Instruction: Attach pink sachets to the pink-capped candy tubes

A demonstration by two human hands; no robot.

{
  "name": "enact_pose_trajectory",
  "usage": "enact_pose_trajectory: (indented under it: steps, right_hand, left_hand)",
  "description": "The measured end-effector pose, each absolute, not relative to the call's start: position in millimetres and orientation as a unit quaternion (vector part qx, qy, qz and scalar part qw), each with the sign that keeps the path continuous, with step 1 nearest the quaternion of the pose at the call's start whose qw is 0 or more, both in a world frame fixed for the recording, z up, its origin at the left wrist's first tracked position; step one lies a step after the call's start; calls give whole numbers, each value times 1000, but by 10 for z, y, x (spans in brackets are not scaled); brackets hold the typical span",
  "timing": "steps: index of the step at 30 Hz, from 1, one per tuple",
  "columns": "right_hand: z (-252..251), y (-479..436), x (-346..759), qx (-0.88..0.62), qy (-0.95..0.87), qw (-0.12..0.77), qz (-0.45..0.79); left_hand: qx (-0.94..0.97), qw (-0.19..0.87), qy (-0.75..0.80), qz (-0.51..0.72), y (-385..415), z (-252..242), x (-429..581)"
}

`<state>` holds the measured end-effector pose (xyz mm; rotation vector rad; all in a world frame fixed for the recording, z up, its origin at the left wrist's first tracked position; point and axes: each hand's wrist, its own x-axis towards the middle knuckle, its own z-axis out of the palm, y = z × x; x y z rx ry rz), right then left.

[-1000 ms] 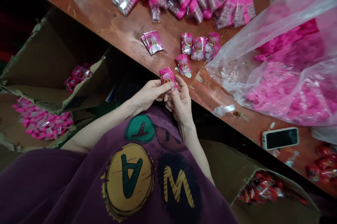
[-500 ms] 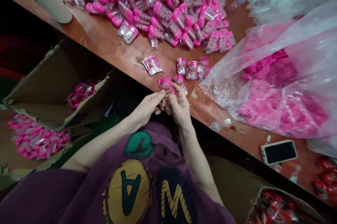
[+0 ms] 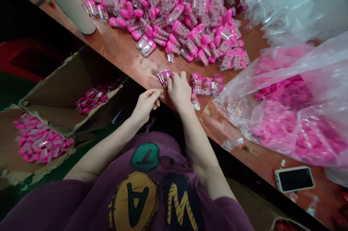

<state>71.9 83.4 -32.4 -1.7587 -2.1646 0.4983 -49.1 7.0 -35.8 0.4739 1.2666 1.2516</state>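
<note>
The right hand (image 3: 178, 91) is pressing curled fingertips onto the pink sachets (image 3: 164, 76) lying just ahead of it on the table (image 3: 127, 55); the left hand (image 3: 146, 102) is hanging behind at the table's edge, loosely pinched, apparently empty.

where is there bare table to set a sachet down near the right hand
Bare table runs along the front edge between the white cylinder and the pile of pink-capped tubes. Another strip lies between the plastic bag and the phone. Sachets crowd the right hand.
</note>
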Motion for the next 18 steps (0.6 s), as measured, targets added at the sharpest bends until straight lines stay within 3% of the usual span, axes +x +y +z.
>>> enact_pose_trajectory:
  steps: [12,18]
  right_hand:
    - [-610,1122,834,-651,-649,235,315]
    - [-674,1177,861,-640,-640,280,320]
  left_hand:
    - [298,571,585,493,640,-505,-413]
    - [278,587,596,472,656,-403,-438]
